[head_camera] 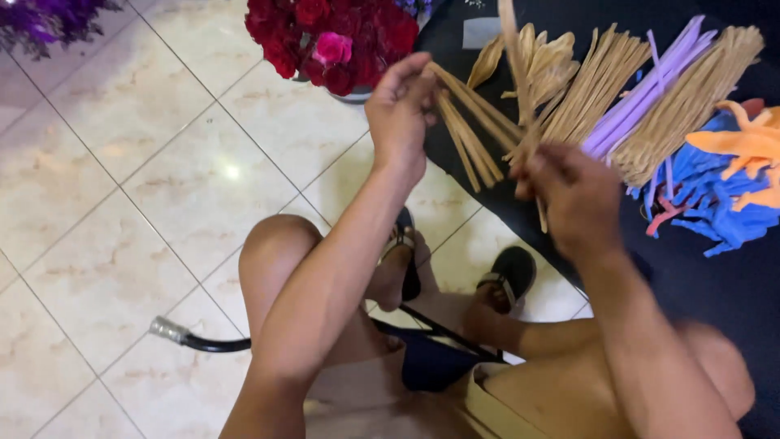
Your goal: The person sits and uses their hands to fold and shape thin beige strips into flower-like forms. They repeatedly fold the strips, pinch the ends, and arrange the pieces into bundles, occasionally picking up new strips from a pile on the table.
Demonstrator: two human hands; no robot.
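Above the black cloth (715, 284), both hands work a small bunch of tan strips (471, 130). The left hand (398, 110) pinches the bunch's upper ends, fingers closed on them; the right hand (573, 191) grips the lower ends, fingers curled around them, motion-blurred. Judging by this, sorting looks only begun: the larger tan bundles (601, 81), purple strips (642, 97) and blue and orange pieces (731, 179) lie on the cloth, beyond the hands. Red roses (333, 41) stand at the cloth's left edge.

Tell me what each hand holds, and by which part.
The left hand pinches tan strips at their upper ends. The right hand holds another tan strip near its lower end; its exact grip is blurred.
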